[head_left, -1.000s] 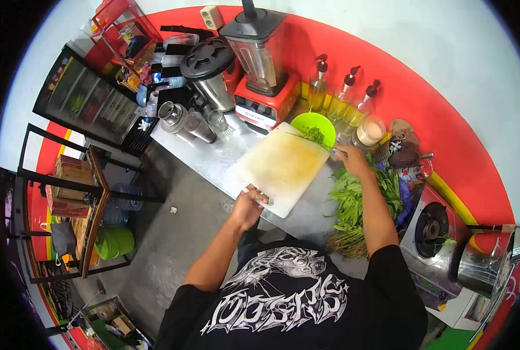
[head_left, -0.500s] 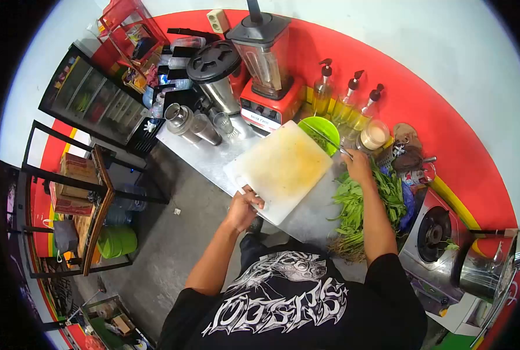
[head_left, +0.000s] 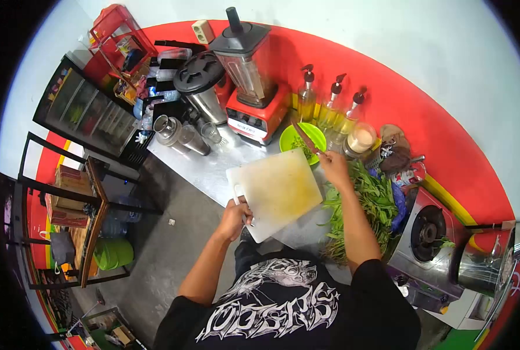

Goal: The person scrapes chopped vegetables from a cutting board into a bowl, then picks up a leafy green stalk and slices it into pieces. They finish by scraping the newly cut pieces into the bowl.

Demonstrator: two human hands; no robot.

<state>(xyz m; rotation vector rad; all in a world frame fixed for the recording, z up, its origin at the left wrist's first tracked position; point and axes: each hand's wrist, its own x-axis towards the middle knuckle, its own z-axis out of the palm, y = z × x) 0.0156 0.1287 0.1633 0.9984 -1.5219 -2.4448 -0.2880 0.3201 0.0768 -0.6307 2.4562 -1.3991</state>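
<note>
Student: Since the earlier view the cutting board (head_left: 274, 189) had come down from its tilt over the green bowl (head_left: 285, 139) and lay flat on the table (head_left: 210, 166), so more of the bowl showed. Was that the whole change?

Instructor: Nearly. The right hand (head_left: 334, 166) had also drawn back toward the board's far corner, with the knife (head_left: 305, 139) now slanting across the bowl's mouth.

Student: How did each hand stand?

Instructor: The left hand (head_left: 235, 217) was closed on the board's near corner, by the handle slot. A grip there, I judge, gave leverage over the whole slab while keeping fingers off its working face. The right hand was wrapped round the knife handle, blade pointing up and away from the body.

Student: And why was the bowl set just there?

Instructor: It touched the board's far edge, or sat just beside it, and held some chopped leaves. That position probably let anything pushed across the board drop straight in.

Student: What of the leafy greens (head_left: 368, 195)?

Instructor: They lay heaped on the table under the right forearm, between the board and the gas stove (head_left: 426, 233) — within reach of the knife hand, it seemed. The blender (head_left: 251, 76) and pump bottles (head_left: 330, 108) stood behind, well clear of both hands.
</note>
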